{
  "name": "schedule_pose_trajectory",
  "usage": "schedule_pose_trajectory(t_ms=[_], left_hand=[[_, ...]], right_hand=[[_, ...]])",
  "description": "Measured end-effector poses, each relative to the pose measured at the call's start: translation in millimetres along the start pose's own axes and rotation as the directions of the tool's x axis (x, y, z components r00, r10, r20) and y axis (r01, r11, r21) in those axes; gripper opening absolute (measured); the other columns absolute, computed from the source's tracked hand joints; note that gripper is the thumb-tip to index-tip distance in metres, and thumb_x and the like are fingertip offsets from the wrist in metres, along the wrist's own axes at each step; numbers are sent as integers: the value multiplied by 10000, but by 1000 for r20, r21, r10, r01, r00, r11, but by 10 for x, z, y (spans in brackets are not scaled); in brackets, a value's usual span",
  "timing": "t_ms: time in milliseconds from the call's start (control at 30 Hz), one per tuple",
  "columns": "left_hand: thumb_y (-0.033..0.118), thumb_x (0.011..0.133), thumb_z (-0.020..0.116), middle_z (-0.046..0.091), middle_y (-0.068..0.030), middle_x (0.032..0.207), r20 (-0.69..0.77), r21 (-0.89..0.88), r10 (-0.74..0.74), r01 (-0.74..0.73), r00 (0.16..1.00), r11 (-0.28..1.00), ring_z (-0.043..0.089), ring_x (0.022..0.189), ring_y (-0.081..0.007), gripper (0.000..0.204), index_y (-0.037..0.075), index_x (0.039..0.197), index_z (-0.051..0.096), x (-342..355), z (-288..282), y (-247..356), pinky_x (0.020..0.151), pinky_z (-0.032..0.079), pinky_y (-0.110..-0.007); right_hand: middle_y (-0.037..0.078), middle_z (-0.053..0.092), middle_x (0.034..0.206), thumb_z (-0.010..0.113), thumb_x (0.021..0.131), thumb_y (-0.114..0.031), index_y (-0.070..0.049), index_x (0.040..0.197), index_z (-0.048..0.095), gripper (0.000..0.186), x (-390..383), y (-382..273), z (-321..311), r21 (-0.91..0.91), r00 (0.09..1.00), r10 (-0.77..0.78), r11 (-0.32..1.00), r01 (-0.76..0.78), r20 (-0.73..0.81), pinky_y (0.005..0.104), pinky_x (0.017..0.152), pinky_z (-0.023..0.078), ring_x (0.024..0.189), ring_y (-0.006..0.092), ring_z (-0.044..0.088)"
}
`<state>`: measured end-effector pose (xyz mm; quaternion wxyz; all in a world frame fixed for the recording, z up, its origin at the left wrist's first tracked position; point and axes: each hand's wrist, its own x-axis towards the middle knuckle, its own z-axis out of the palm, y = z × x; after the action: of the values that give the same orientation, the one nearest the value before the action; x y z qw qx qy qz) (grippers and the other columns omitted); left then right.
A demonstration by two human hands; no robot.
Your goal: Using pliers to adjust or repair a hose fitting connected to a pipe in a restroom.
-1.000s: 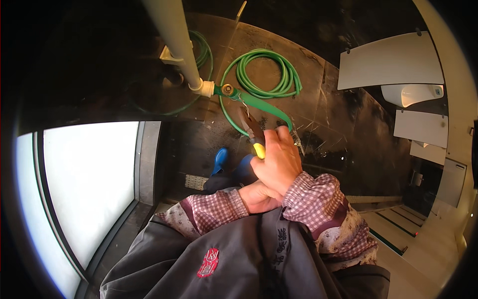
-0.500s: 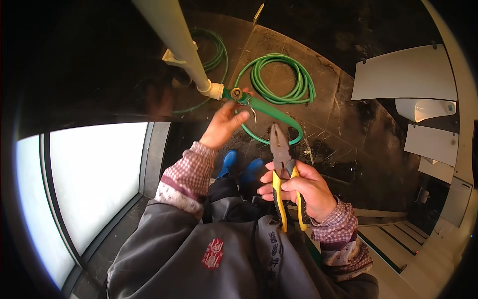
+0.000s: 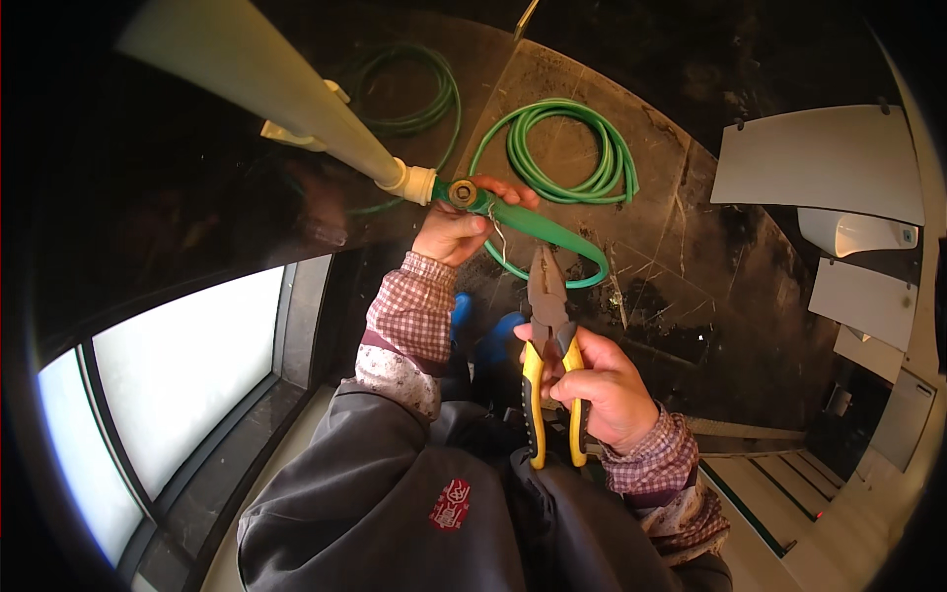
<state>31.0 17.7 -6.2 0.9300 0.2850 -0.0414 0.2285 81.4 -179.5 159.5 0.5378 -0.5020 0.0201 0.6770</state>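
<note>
My left hand [image 3: 449,237] is wrapped around the green hose [image 3: 547,232] where it meets a fitting on the pale pipe [image 3: 345,138]. The thumb lies on the near side and the fingers come round behind. Just above the thumb sits a round brass piece [image 3: 463,194]. A thin loose wire [image 3: 498,229] is looped at the hose end, its tail hanging down. In my right hand [image 3: 614,390] is a pair of pliers [image 3: 548,296] with yellow and black handles. Their jaws point up, just below the hose and apart from the wire.
The rest of the green hose lies in a coil [image 3: 572,153] on the wet dark floor. A dark glossy wall at left reflects it. White partitions [image 3: 819,163] and a urinal [image 3: 868,233] stand at right. My blue boots [image 3: 493,340] show below, beside a lit panel [image 3: 197,375].
My left hand has closed further around the hose end, its fingers now showing beyond it. The pliers have shifted slightly left, their handles more upright and closer together.
</note>
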Motion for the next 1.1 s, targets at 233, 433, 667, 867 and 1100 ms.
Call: schedule_pose_trajectory(t_ms=[233,433,667,867,1100], left_hand=[[174,655,747,587,-67,913,112,-262,162,-128,981,957,543,977,-279,419,57,1016,569,169,-108,-293,956,339,-492],[232,673,746,537,-28,839,221,-398,304,-198,927,896,537,825,-202,426,76,1029,572,330,-78,-268,944,347,-491],[251,700,723,549,-50,874,136,-248,220,-182,966,951,543,852,-208,399,98,1037,577,232,-22,-120,931,362,-482],[239,684,729,582,-112,890,4,-50,103,-103,995,993,564,903,-266,412,13,985,561,145,49,27,905,377,-483],[218,669,735,584,-116,899,-6,-32,80,-81,997,996,562,915,-273,412,7,972,553,133,55,121,917,368,-478]], right_hand=[[131,571,1037,418,657,74,27,1163,453,509,98,-59,-31,6,994,59,998,-60,88,258,760,441,834,135,542],[135,571,1045,405,655,71,13,1143,460,495,109,-200,-9,23,996,67,997,-69,61,261,777,425,861,136,529],[135,566,1046,391,639,82,-3,1143,458,516,190,-244,-36,34,993,37,999,-41,109,283,827,408,920,150,516],[175,531,1088,386,666,111,6,1172,443,520,243,-239,43,127,991,62,989,-78,121,312,860,409,997,213,516],[119,539,1021,417,693,116,22,1240,382,556,272,-288,103,-121,993,-23,992,38,119,287,780,455,880,146,521]])
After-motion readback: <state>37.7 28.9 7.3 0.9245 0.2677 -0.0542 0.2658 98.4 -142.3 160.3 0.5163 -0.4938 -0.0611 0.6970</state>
